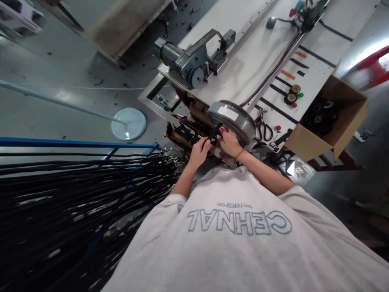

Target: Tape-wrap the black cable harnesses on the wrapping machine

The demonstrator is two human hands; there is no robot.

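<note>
Fingers [201, 144] beside white bench [224, 90], grey floor [75, 73]

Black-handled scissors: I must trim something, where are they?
Head view, right of centre: the scissors lie on the white table between the round grey drum and round red button.

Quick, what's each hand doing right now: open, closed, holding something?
Left hand: closed on a black strip.
Right hand: fingers curled at the strip, near the grey drum; whether it grips anything cannot be told.
</note>
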